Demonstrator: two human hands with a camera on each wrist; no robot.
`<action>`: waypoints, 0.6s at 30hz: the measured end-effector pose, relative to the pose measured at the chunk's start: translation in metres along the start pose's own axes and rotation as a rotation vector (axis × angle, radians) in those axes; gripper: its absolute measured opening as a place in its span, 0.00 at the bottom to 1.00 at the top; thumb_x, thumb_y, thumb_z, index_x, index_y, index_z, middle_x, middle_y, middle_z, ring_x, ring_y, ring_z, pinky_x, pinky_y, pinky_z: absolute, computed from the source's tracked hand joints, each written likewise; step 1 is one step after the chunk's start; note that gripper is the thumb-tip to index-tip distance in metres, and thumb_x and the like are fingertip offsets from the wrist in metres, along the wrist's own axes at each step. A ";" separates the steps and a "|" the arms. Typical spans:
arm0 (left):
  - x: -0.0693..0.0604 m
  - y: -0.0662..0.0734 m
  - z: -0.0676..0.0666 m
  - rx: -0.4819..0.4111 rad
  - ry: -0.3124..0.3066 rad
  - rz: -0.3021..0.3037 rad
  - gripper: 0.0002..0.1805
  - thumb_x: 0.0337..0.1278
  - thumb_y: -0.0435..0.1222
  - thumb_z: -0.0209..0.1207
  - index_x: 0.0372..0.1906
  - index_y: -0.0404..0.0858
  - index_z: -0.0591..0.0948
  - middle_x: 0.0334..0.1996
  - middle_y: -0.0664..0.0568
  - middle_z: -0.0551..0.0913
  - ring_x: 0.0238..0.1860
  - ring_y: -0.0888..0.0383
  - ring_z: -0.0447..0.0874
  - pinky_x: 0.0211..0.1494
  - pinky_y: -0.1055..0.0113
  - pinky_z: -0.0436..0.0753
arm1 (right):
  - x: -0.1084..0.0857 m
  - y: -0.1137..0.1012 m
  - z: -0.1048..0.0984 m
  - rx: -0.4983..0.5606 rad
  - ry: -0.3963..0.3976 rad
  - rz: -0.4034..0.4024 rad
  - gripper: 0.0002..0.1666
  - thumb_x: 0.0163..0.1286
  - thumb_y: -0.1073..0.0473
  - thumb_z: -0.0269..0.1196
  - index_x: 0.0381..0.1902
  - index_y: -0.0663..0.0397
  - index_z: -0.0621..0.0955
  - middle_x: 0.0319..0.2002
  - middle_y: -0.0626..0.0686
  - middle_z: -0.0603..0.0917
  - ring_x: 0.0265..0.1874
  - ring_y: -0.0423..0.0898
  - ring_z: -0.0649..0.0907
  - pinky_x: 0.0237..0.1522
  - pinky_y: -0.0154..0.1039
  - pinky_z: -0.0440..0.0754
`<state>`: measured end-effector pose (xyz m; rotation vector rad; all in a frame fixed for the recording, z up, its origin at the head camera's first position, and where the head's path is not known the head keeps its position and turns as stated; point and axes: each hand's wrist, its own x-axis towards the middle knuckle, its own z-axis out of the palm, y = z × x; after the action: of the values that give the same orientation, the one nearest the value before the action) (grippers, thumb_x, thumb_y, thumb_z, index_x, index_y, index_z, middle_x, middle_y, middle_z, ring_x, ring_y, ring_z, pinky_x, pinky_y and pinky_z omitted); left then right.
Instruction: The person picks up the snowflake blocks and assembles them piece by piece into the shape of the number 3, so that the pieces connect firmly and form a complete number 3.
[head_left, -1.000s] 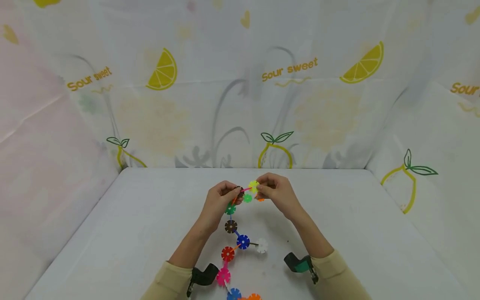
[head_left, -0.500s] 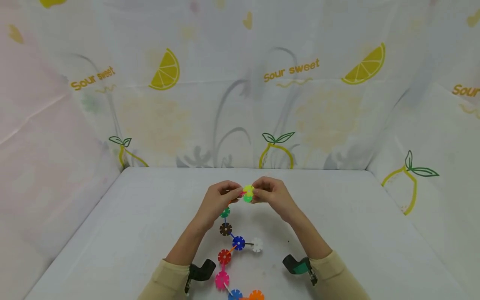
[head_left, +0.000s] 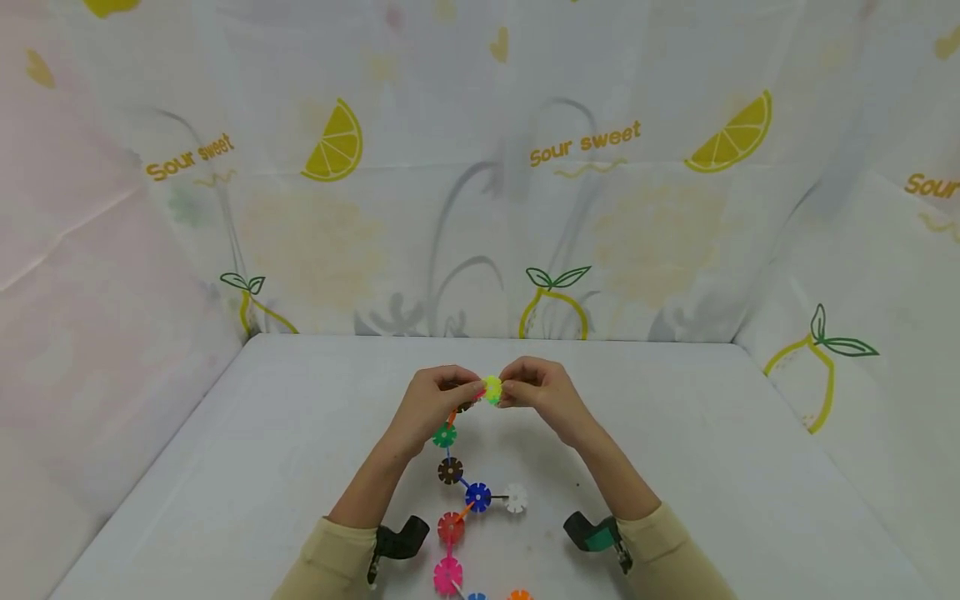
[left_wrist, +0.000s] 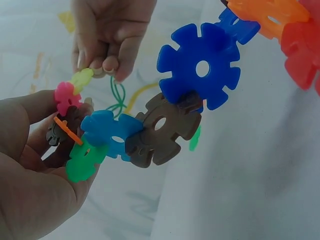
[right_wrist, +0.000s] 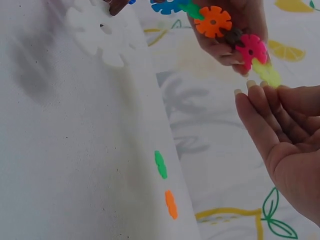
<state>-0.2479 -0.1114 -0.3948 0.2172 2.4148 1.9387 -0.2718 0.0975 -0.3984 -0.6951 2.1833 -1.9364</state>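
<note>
My left hand [head_left: 427,410] pinches the upper end of a chain of slotted plastic snowflake discs, near a pink disc [left_wrist: 67,98] and a brown disc [left_wrist: 59,134]. Joined edge to edge with the pink disc is a yellow disc [head_left: 492,389], pinched by my right hand [head_left: 551,398] between thumb and fingers. From the left hand the chain runs toward me through a green disc [head_left: 445,435], another brown disc [head_left: 450,471], a dark blue disc [head_left: 478,497] and a red disc [head_left: 451,527]. A white disc [head_left: 516,498] branches off the dark blue one.
A loose green disc [right_wrist: 160,164] and a loose orange disc [right_wrist: 171,204] lie on the white table [head_left: 315,433] near its back edge. Black wrist cameras [head_left: 403,538] sit at both sleeves. A lemon-print cloth [head_left: 420,208] hangs behind the table.
My right hand has moved left and slightly down, bringing the yellow disc closer to my left hand. The left hand has shifted a little left and down, and the chain appears lower in view.
</note>
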 end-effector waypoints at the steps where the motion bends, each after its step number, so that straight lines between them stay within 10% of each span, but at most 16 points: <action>1: 0.000 0.000 0.000 -0.003 0.001 0.001 0.10 0.61 0.41 0.65 0.39 0.39 0.87 0.31 0.47 0.86 0.37 0.44 0.83 0.39 0.65 0.82 | 0.001 0.001 -0.001 -0.007 0.003 -0.002 0.11 0.72 0.64 0.60 0.45 0.70 0.80 0.39 0.68 0.84 0.32 0.47 0.88 0.44 0.42 0.88; 8: 0.000 -0.003 0.000 -0.013 0.017 -0.011 0.09 0.61 0.41 0.65 0.39 0.39 0.87 0.32 0.44 0.87 0.41 0.38 0.83 0.47 0.50 0.84 | 0.006 0.012 -0.008 -0.181 0.089 0.024 0.07 0.67 0.67 0.62 0.41 0.66 0.82 0.36 0.66 0.85 0.32 0.51 0.86 0.40 0.38 0.87; 18: 0.001 -0.006 0.000 0.016 0.031 -0.008 0.10 0.61 0.42 0.65 0.40 0.39 0.87 0.33 0.41 0.86 0.38 0.42 0.83 0.44 0.53 0.84 | 0.012 0.032 -0.011 -0.503 0.197 0.116 0.10 0.61 0.69 0.64 0.42 0.61 0.85 0.36 0.55 0.88 0.35 0.46 0.84 0.35 0.36 0.82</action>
<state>-0.2496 -0.1127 -0.4005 0.1792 2.4474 1.9349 -0.2951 0.1045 -0.4255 -0.4333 2.8012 -1.4590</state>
